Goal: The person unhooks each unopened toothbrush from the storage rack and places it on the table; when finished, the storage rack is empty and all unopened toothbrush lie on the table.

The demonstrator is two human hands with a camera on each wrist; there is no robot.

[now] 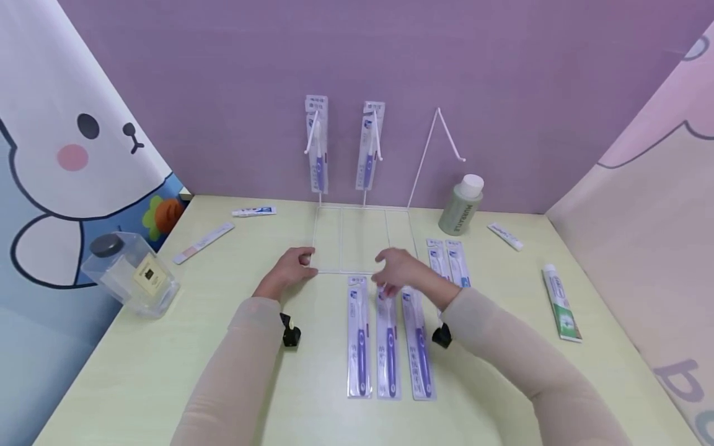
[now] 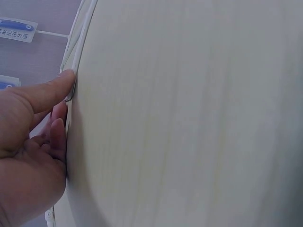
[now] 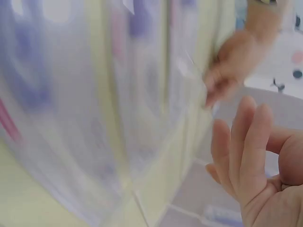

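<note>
- 3 front packs [image 1: 388, 353], pkgd toothbrushes, flat side by side on table [image 1: 139, 371], just in front of wire rack [image 1: 341, 241], toward its R end.
- Lg tube [image 1: 562, 303]: well R of rack.
- Clear bottle [image 1: 131, 274]: tilted, well L of rack.
- L hand [image 1: 289, 271]: pinches rack's front L corner btwn thumb & fingers.
- R hand [image 1: 403, 270]: over rack's front edge, fingers loosely bent & apart, nothing in grip; fingertips at top of mid front pack, can't tell if touching.
- 2 side packs [image 1: 458, 260]: just R of rack, partly behind R forearm.
- Slim box [image 1: 204, 243]: L of rack.
- Green bottle [image 1: 460, 205]: w/ white cap, R of rack's back.
- 2 hung packs [image 1: 322, 148]: on rack's L & mid hooks.
</note>
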